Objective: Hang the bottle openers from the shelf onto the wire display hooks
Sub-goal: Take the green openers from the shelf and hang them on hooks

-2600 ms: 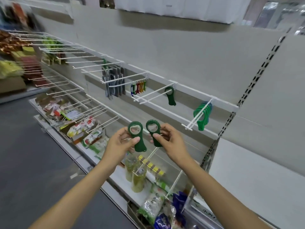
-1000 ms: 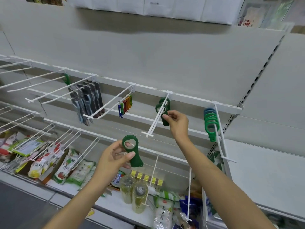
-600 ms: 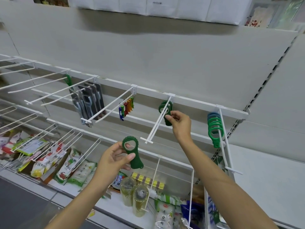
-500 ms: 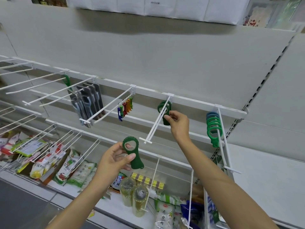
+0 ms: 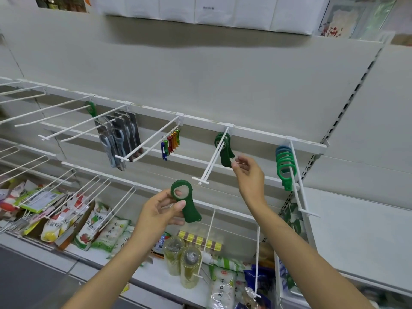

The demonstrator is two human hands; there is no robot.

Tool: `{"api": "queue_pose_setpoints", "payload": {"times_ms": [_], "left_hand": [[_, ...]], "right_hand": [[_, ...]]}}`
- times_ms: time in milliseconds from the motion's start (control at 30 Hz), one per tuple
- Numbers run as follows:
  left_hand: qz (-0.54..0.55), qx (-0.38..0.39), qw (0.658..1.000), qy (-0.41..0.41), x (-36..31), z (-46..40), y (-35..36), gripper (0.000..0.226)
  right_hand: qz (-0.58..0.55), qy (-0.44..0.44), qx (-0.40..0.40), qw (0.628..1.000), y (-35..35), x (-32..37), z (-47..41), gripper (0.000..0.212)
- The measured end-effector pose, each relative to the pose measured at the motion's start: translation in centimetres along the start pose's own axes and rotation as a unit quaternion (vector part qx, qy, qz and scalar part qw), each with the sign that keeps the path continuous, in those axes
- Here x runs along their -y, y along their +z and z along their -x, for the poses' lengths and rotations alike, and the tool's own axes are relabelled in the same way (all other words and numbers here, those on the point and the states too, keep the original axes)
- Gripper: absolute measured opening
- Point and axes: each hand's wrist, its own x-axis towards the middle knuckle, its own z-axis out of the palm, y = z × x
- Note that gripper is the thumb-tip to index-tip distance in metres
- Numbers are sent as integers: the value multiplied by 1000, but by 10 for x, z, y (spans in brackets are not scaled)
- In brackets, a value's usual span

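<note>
Right hand has let go and hangs empty beside the opener it just hung on the wire hook. Left hand grips another green bottle opener, likely next.

A: Bottle opener in left hand: matt dark green plastic, ridged ring edge.
B: Wire display hooks?
A: White coated metal, smooth. Back panel matt grey. Food packets below: glossy plastic film.

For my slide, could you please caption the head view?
Left hand holds a dark green bottle opener; right hand, empty, beside two openers hanging on a wire hook.
</note>
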Motion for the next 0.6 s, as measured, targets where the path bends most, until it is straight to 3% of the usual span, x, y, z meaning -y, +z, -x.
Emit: {"api": "queue_pose_setpoints", "payload": {"times_ms": [100, 233, 300, 500, 600], "left_hand": [[5, 6, 1000, 8, 1, 3, 6, 25], [12, 27, 999, 30, 0, 11, 17, 23], [16, 36, 998, 40, -1, 16, 22, 21], [-5, 64, 996, 64, 0, 28, 26, 24], [-58, 33, 990, 121, -13, 30, 24, 31]], "right_hand": [[10, -29, 56, 998, -9, 10, 40, 25], [-47, -73, 240, 967, -17, 24, 93, 20], [-54, -82, 279, 955, -15, 28, 115, 20], [-81, -56, 220, 970, -11, 30, 134, 13], [-84, -50, 191, 977, -13, 34, 131, 13]]}}
